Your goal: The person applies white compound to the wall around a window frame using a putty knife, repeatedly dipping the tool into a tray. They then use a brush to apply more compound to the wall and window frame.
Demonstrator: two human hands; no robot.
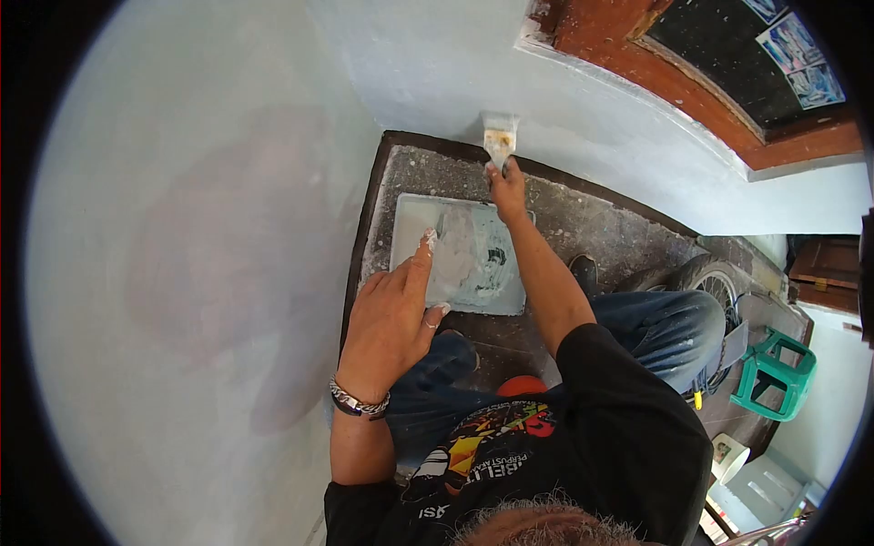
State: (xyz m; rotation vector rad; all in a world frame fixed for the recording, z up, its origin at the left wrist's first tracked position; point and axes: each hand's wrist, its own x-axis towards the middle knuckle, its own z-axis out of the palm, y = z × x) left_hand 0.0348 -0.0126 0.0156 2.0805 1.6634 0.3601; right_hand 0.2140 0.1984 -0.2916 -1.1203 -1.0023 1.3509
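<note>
Pale wall (pixel 228 237) looks coated but patchy, tray (pixel 395 238) holds paste (pixel 452 255); our right hand (pixel 508 189) grips flat tool (pixel 500 139), left hand (pixel 387 318) released.

A grey, paint-speckled floor (pixel 569 218), turning to smoother brown tile (pixel 510 335) just below the tray. On it lies a shallow rectangular plastic tray (pixel 400 214), smeared with whitish paste. Right of the tray, a dark shoe (pixel 584 271) rests near it; farther right is a spoked wheel (pixel 722 284). A green plastic stool (pixel 801 366) is well apart, lower right. Below the tray sits a partly hidden orange-red object (pixel 522 386).
</note>
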